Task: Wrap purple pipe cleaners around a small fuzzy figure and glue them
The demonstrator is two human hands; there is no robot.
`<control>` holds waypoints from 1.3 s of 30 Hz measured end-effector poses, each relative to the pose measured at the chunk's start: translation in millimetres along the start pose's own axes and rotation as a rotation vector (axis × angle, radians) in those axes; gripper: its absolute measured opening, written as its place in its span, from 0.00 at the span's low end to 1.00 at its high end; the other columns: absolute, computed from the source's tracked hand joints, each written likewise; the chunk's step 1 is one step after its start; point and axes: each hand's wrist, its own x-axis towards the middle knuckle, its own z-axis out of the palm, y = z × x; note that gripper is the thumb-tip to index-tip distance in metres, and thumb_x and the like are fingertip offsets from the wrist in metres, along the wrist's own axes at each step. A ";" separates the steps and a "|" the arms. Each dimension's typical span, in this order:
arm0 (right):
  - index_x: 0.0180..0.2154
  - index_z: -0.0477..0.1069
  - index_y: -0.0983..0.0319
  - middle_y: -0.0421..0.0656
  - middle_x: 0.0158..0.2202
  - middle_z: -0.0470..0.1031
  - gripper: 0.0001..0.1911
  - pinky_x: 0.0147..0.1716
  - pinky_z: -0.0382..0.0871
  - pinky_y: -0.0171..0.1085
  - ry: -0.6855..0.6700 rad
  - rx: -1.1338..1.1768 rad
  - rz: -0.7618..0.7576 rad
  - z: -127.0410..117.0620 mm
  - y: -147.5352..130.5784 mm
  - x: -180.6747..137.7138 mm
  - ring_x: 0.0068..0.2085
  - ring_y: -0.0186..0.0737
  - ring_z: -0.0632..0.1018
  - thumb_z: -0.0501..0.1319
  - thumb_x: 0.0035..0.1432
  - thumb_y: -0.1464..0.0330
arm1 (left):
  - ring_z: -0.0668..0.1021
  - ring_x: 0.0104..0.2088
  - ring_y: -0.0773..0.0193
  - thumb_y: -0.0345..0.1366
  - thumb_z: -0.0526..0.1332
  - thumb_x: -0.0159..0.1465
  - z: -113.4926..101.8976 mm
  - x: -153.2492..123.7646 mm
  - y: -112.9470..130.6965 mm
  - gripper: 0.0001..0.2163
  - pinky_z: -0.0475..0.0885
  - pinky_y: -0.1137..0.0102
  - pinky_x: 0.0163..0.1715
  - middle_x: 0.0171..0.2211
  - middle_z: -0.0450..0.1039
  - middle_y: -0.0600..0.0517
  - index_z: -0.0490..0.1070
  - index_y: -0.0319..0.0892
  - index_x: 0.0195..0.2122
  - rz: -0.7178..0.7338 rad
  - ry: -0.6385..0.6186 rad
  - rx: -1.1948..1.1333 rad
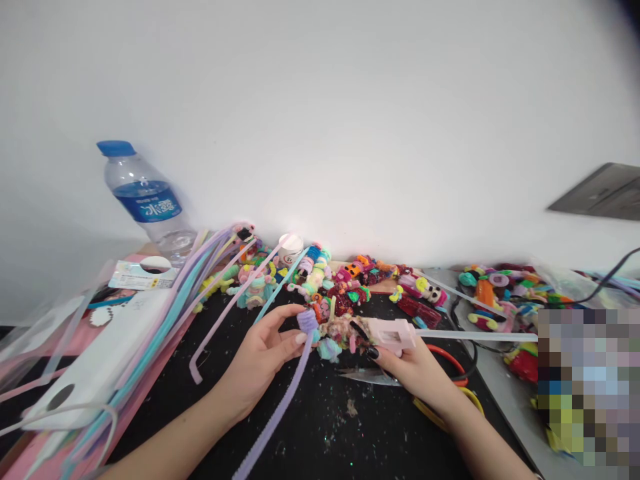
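My left hand [265,353] pinches a lilac pipe cleaner [307,321] whose end is wound into a small tight coil. The loose tail hangs from the coil toward the bottom of the view. In my right hand [425,377] is a pale pink glue gun [395,333], lying sideways, with a long translucent glue stick [475,336] out of its back. Its front end, partly hidden among fuzzy scraps, points left toward the coil; whether the two touch I cannot tell. Under my right hand lie scissors [373,377] with red and yellow loops near them.
Colourful pipe cleaner figures [350,270] crowd the back of the black mat [330,427]. Bundled pastel pipe cleaners [165,327] lie left beside a white card [80,360]. A water bottle [150,200] leans at the wall. More figures [500,293] and a cable [613,277] are right.
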 end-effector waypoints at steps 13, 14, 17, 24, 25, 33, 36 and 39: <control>0.30 0.75 0.63 0.44 0.28 0.77 0.10 0.29 0.72 0.36 0.006 -0.008 -0.006 0.2 2.1 -0.3 0.29 0.41 0.76 0.59 0.54 0.64 | 0.76 0.37 0.62 0.34 0.68 0.53 -0.1 0.4 1.5 0.15 0.73 0.65 0.39 0.44 0.71 0.51 0.72 0.46 0.42 -0.022 0.020 -0.039; 0.30 0.75 0.63 0.44 0.29 0.77 0.10 0.29 0.72 0.36 0.006 -0.008 -0.002 0.2 2.0 -0.3 0.30 0.41 0.76 0.59 0.54 0.64 | 0.76 0.36 0.63 0.34 0.68 0.52 0.1 0.3 1.7 0.15 0.74 0.65 0.39 0.44 0.70 0.51 0.72 0.46 0.42 -0.027 0.016 -0.047; 0.30 0.75 0.64 0.45 0.29 0.77 0.11 0.29 0.72 0.37 0.004 -0.009 0.007 -0.2 1.7 -0.3 0.30 0.42 0.76 0.59 0.54 0.63 | 0.76 0.36 0.64 0.34 0.68 0.53 1.5 -0.4 2.1 0.14 0.74 0.68 0.38 0.45 0.70 0.52 0.72 0.47 0.41 -0.031 0.022 -0.068; 0.33 0.75 0.64 0.45 0.32 0.78 0.11 0.31 0.73 0.37 0.005 0.004 0.008 -0.6 1.3 -0.8 0.32 0.43 0.77 0.59 0.53 0.64 | 0.77 0.30 0.67 0.34 0.70 0.51 3.5 -1.1 4.2 0.15 0.75 0.70 0.33 0.42 0.71 0.52 0.74 0.46 0.40 -0.064 0.002 -0.136; 0.32 0.75 0.64 0.45 0.31 0.78 0.11 0.30 0.73 0.37 0.013 -0.004 0.011 -0.6 1.5 -1.1 0.31 0.43 0.77 0.59 0.53 0.64 | 0.77 0.29 0.67 0.34 0.70 0.50 3.3 -1.1 4.3 0.15 0.75 0.70 0.32 0.41 0.71 0.52 0.74 0.46 0.40 -0.069 -0.001 -0.144; 0.32 0.72 0.62 0.42 0.28 0.76 0.08 0.28 0.69 0.35 0.121 -0.303 -0.036 -3.8 3.8 1.6 0.29 0.41 0.76 0.56 0.56 0.65 | 0.78 0.31 0.69 0.32 0.66 0.55 -3.7 -0.8 0.1 0.14 0.75 0.73 0.34 0.44 0.72 0.53 0.73 0.50 0.43 -0.102 -0.053 -0.182; 0.41 0.69 0.61 0.45 0.36 0.76 0.11 0.33 0.69 0.38 0.252 -0.502 -0.005 -8.4 7.1 5.6 0.35 0.45 0.77 0.54 0.56 0.67 | 0.78 0.32 0.69 0.33 0.66 0.56 -3.9 -1.0 0.0 0.14 0.74 0.73 0.35 0.46 0.72 0.52 0.73 0.49 0.44 -0.090 -0.054 -0.168; 0.50 0.63 0.63 0.51 0.46 0.72 0.20 0.41 0.68 0.44 0.373 -0.684 0.011 -14.0 15.2 10.0 0.44 0.53 0.75 0.55 0.55 0.66 | 0.78 0.33 0.68 0.34 0.66 0.56 -3.2 -1.1 0.8 0.14 0.74 0.73 0.36 0.48 0.71 0.52 0.73 0.49 0.44 -0.087 -0.050 -0.136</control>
